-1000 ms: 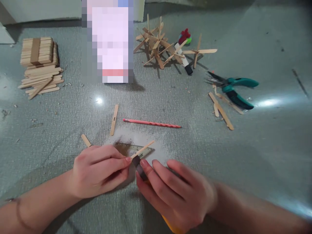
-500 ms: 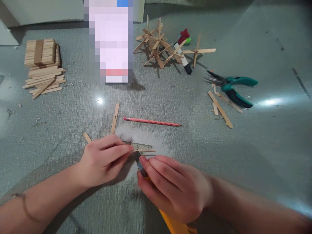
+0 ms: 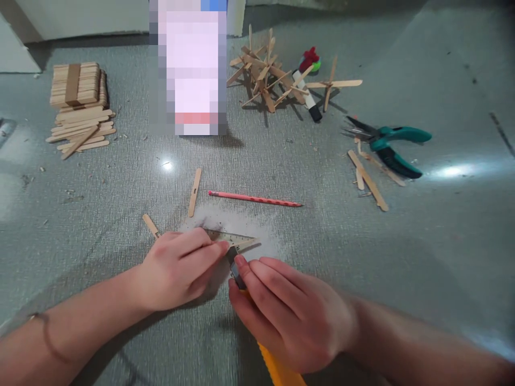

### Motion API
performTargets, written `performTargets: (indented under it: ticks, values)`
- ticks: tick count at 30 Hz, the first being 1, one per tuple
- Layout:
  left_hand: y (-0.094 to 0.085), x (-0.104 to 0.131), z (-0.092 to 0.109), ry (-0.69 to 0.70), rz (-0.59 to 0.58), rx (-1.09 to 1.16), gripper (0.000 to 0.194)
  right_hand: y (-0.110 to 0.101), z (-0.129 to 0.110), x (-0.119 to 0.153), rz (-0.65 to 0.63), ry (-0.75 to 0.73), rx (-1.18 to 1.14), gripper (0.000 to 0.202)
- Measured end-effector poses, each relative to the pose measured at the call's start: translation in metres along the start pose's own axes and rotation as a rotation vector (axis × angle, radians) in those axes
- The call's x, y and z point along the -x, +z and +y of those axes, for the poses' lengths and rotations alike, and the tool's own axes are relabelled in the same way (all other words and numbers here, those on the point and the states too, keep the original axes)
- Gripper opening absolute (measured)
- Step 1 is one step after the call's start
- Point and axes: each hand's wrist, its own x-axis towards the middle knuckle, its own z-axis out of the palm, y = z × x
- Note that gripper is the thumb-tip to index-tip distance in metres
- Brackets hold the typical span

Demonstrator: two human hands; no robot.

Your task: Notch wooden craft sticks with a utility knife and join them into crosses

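Near the middle of the head view, my left hand (image 3: 185,268) pinches a thin wooden stick (image 3: 250,244) whose free end points right. My right hand (image 3: 293,311) is wrapped round a yellow utility knife (image 3: 277,367), its grey blade meeting the stick beside my left fingertips. A clear ruler (image 3: 229,236) lies just beyond, partly hidden by my left hand, on a patch of pale dust. A pink pencil (image 3: 257,199) and a stick with a small dark slot (image 3: 195,192) lie farther off. Another stick (image 3: 151,225) sticks out beyond my left hand.
Bundled sticks (image 3: 76,84) and loose sticks (image 3: 82,131) lie at the left. A blurred-out upright object (image 3: 193,75) stands at the back. Beyond centre are crossed sticks (image 3: 261,72) and a white marker (image 3: 308,96). Teal pliers (image 3: 396,142) rest right, by scraps (image 3: 368,179).
The stick in my left hand has turned, showing more of its flat face. The whole view has shifted slightly, moving things on the table a little to the right.
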Motion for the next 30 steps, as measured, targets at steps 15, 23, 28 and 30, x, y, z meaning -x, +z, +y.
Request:
performTargets:
  ticks: [15,23,28,30]
  values:
    - [0.003,-0.003,-0.002,-0.03,-0.002,0.068,0.02,-0.002,-0.003,-0.004,-0.005,-0.007,0.022,0.014]
    - [0.006,-0.006,-0.005,-0.092,-0.007,0.124,0.014,-0.002,-0.003,-0.005,-0.019,0.009,0.045,0.017]
    - [0.007,-0.005,-0.004,-0.089,-0.012,0.124,0.015,-0.002,-0.007,-0.003,-0.026,0.032,0.07,0.017]
    - [0.007,-0.005,-0.004,-0.091,-0.023,0.13,0.015,-0.001,-0.009,-0.002,-0.035,0.036,0.07,0.018]
